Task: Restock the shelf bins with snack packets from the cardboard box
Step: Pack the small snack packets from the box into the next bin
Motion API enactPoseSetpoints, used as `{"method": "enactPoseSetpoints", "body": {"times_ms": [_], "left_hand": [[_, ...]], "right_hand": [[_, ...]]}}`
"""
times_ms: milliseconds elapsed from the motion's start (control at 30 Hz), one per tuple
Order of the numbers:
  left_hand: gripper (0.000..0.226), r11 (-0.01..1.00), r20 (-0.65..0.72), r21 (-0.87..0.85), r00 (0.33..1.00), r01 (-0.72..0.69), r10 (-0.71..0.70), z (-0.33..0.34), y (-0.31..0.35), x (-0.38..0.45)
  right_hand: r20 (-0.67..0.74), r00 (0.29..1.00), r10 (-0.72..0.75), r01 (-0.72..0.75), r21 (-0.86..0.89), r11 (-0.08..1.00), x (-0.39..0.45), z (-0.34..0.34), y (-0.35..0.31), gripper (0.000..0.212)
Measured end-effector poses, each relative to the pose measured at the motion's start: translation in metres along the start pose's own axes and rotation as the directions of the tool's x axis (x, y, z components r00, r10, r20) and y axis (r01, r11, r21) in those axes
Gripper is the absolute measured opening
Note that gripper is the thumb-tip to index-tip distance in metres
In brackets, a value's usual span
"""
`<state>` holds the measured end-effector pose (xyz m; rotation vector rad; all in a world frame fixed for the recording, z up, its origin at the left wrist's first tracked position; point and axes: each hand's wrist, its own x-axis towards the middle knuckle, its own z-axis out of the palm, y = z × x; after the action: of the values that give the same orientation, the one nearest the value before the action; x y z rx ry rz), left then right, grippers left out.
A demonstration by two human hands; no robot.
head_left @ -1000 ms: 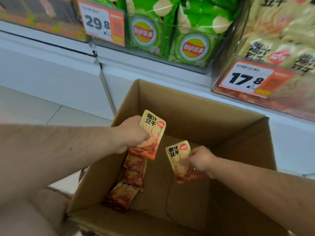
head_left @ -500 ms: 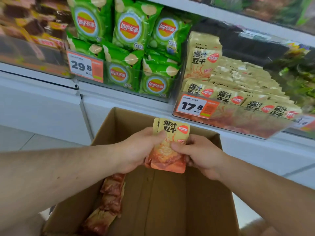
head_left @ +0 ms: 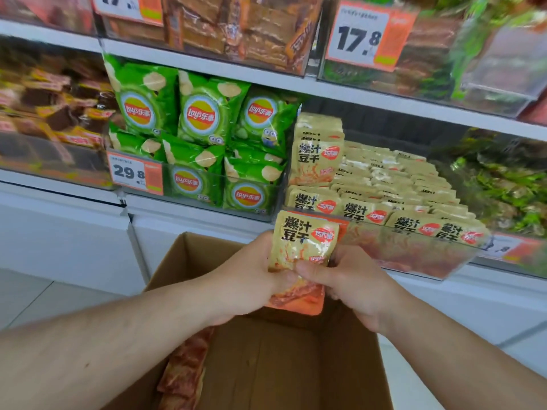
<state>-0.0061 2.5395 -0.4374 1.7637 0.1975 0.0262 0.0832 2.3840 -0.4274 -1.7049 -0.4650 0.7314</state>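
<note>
My left hand (head_left: 245,279) and my right hand (head_left: 352,285) together grip a small stack of yellow-and-orange snack packets (head_left: 302,247), held upright above the open cardboard box (head_left: 296,365). The stack is just in front of the clear shelf bin (head_left: 414,253), which holds rows of the same yellow packets (head_left: 384,187). A few more packets (head_left: 186,368) lie along the box's left inner wall.
A bin of green Lay's chip bags (head_left: 201,143) stands left of the yellow-packet bin, with a 29.8 price tag (head_left: 133,173). Brown snack bins fill the far left and the upper shelf. Green-wrapped snacks (head_left: 503,187) sit at the right. White shelf base and tiled floor lie below.
Each hand lifted a packet out of the box, then brought them together into one stack. The stack has risen toward the yellow-packet bin, and my view has tilted up.
</note>
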Motion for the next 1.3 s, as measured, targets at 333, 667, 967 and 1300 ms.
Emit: {"method": "enactPoseSetpoints", "body": {"times_ms": [333, 667, 967, 1300], "left_hand": [[0.061, 0.302, -0.046, 0.929, 0.741, -0.214, 0.669, -0.003, 0.031, 0.054], [0.070, 0.196, -0.051, 0.975, 0.746, -0.108, 0.664, 0.016, 0.007, 0.087], [0.062, 0.257, -0.106, 0.960, 0.700, -0.114, 0.706, 0.021, 0.000, 0.084], [0.055, 0.253, -0.109, 0.955, 0.610, -0.155, 0.785, 0.021, -0.010, 0.088]], "right_hand": [[-0.307, 0.933, -0.188, 0.241, 0.147, 0.959, -0.014, -0.069, -0.051, 0.004], [-0.489, 0.804, -0.337, 0.338, -0.089, 0.937, -0.011, -0.082, -0.046, 0.011], [-0.455, 0.718, -0.527, 0.411, -0.333, 0.848, 0.002, -0.083, -0.087, 0.019], [-0.183, 0.844, -0.503, 0.207, -0.755, 0.622, 0.050, -0.070, -0.122, 0.035]]}}
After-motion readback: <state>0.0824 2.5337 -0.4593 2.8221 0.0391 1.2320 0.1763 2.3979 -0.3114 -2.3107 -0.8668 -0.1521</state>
